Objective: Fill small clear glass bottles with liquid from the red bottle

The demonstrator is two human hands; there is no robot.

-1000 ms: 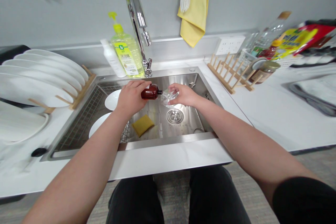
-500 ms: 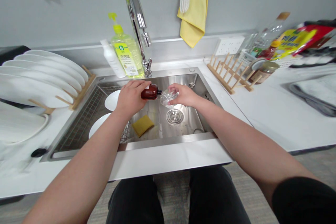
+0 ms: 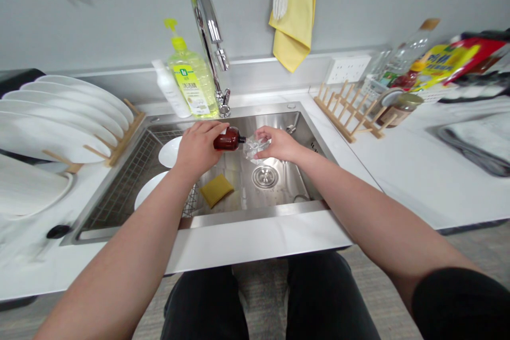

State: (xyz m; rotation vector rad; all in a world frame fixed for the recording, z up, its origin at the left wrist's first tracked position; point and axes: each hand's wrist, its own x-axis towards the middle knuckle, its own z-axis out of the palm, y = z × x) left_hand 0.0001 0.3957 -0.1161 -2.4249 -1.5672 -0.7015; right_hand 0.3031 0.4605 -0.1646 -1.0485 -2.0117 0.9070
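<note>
My left hand [image 3: 201, 147] is wrapped round a dark red-brown bottle [image 3: 228, 139], tipped on its side with its black neck pointing right. In my right hand [image 3: 278, 143] is a small clear, glass-like container [image 3: 254, 149], pinched between fingers and thumb; its exact kind is hard to make out. The bottle's neck meets the container's rim or lies just at it. Both are held above the steel sink [image 3: 274, 115]. Below them, a yellow sponge [image 3: 216, 190] lies on the sink floor, left of the drain [image 3: 265, 176].
White plates [image 3: 170, 152] sit on a wire rack in the sink's left part. Behind stand a faucet [image 3: 205, 16], a dish soap bottle [image 3: 194, 82] and a white bottle [image 3: 171, 87]. More plates [image 3: 59, 122] fill a wooden rack at left; another wooden rack [image 3: 350, 111] and jars stand right.
</note>
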